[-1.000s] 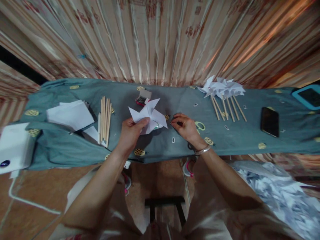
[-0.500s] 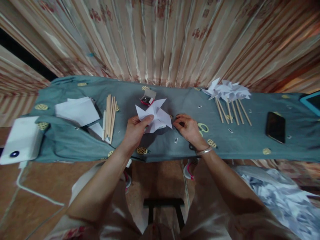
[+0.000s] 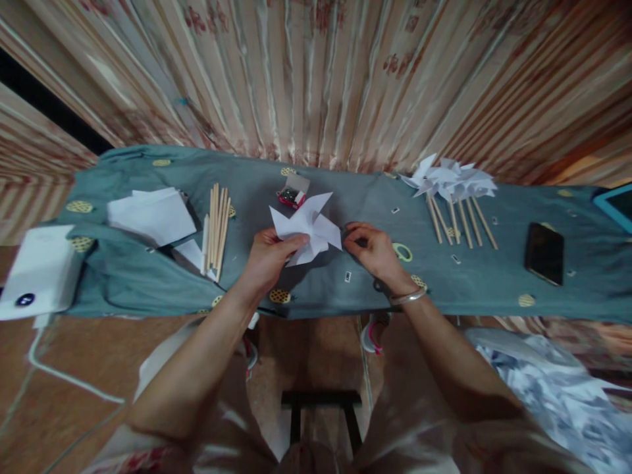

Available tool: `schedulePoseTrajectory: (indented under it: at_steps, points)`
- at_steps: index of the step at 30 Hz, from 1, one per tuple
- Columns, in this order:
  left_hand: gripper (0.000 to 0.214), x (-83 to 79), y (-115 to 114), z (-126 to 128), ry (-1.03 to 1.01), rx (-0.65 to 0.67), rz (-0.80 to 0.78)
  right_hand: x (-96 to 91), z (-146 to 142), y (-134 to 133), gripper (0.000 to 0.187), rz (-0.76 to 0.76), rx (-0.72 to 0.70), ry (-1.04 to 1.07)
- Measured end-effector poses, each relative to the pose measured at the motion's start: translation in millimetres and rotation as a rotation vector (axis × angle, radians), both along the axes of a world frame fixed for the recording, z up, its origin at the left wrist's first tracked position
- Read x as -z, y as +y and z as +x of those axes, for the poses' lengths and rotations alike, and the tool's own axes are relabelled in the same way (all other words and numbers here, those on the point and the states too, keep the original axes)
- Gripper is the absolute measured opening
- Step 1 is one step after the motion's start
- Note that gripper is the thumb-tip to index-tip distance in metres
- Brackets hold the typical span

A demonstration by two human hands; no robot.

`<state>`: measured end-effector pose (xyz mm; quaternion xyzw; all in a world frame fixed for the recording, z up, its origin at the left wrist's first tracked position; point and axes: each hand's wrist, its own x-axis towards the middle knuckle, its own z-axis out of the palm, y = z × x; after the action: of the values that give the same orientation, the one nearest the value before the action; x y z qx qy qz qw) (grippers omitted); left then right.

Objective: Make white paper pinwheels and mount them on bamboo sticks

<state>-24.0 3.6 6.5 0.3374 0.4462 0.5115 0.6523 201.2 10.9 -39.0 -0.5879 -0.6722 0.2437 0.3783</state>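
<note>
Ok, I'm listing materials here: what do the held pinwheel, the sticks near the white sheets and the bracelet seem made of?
Pinwheel: matte white paper, most likely, judging by its thin, pointed blades. Sticks: probably bare wood, mostly pale tan with no visible gloss. Bracelet: likely polished metal, given its silvery shine, though coated plastic can't be ruled out.

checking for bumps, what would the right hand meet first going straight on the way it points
Probably the right hand would meet the pinwheel held in the left hand, though depth is unclear.

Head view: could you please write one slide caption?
Left hand holding a paper pinwheel, right hand close beside it, wooden sticks lying on the cloth.
</note>
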Motion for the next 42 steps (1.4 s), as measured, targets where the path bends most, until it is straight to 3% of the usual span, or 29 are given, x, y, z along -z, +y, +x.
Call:
schedulePoseTrajectory:
  at_steps: [2,5,8,10,17,42]
  points:
    - [0.024,-0.1,0,0,0.007,-0.020,-0.001,-13.3,3,1,0.007,-0.012,0.011,0.152]
    - [0.022,-0.7,1,4,0.007,-0.061,0.015,-43.5,-1,-8,0.007,0.102,-0.028,0.255]
    - [0.021,-2.5,0,9,0.010,-0.069,0.048,-69.8,-21,-25,0.007,0.214,-0.100,0.217]
    - [0.020,-4.2,-1,12,0.021,-0.063,0.069,-77.7,-36,-36,0.005,0.268,-0.104,0.118]
    - [0.020,-7.8,-8,14,0.051,-0.054,0.111,-68.4,-52,-43,0.008,0.358,-0.093,-0.098]
    - [0.014,-7.8,-13,14,0.084,-0.056,0.103,-63.1,-46,-36,0.006,0.297,-0.079,-0.014]
